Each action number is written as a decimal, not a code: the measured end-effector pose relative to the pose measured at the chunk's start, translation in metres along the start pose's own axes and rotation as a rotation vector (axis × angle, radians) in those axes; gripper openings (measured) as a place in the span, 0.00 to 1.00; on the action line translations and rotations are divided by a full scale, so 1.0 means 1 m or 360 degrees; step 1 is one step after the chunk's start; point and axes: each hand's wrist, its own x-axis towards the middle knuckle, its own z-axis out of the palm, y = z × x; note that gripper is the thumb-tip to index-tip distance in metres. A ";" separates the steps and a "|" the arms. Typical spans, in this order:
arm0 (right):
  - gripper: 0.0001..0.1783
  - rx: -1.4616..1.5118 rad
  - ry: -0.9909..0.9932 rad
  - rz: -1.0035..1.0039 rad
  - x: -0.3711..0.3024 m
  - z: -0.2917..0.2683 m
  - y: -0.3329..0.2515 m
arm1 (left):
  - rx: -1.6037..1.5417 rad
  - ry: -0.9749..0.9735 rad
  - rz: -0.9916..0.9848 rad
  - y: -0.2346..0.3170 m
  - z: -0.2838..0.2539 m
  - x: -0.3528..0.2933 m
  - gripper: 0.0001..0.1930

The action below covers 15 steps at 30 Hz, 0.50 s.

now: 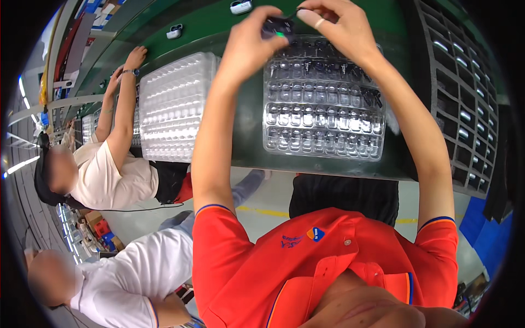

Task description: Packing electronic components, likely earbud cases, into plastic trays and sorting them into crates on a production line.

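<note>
Over the far edge of a clear plastic tray [324, 151], my left hand [249, 46] grips a small dark boxy device [277, 26] with a green light on it. My right hand [344, 27] is closed beside it, its thumb and fingertips pinching a thin dark piece [298, 12] that reaches toward the device. Whether the two are joined is too blurred to tell. Rows of moulded pockets fill the tray. Small dark parts [372, 98] lie in some pockets at its far and right sides, while the near rows look clear.
A stack of whitish pocketed trays [176, 109] stands to the left on the green bench [240, 134]. Two small white cases [174, 31] [240, 6] sit farther back. A black gridded crate [462, 104] rises at the right. Co-workers [117, 175] [131, 279] are on my left.
</note>
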 end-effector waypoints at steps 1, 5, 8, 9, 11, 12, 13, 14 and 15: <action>0.11 -0.0043 -0.0185 -0.0047 -0.001 -0.005 0.011 | -0.0145 -0.0031 -0.0088 -0.036 0.001 0.022 0.28; 0.09 -0.0527 -0.0720 -0.0280 -0.023 0.007 0.023 | -0.0216 0.0123 -0.0252 -0.095 0.000 0.092 0.26; 0.09 -0.0615 -0.0819 -0.0407 -0.033 0.017 0.025 | -0.0633 -0.0084 -0.0401 -0.138 0.031 0.137 0.29; 0.08 -0.0670 -0.0773 -0.0443 -0.037 0.021 0.025 | -0.0704 -0.0050 0.0058 -0.141 0.044 0.130 0.27; 0.09 -0.0758 -0.0723 -0.0503 -0.040 0.024 0.023 | -0.0575 -0.0128 -0.0228 -0.143 0.053 0.137 0.28; 0.11 -0.0761 -0.0677 -0.0514 -0.043 0.023 0.024 | -0.0445 -0.0202 -0.0518 -0.140 0.059 0.141 0.30; 0.13 -0.0763 -0.0631 -0.0524 -0.046 0.024 0.027 | -0.0450 -0.0216 -0.0499 -0.138 0.062 0.144 0.30; 0.17 -0.0816 -0.0586 -0.0502 -0.048 0.025 0.028 | -0.0417 -0.0220 -0.0569 -0.137 0.062 0.143 0.30; 0.17 -0.0778 -0.0571 -0.0455 -0.050 0.024 0.031 | -0.0383 -0.0226 -0.0631 -0.142 0.063 0.145 0.30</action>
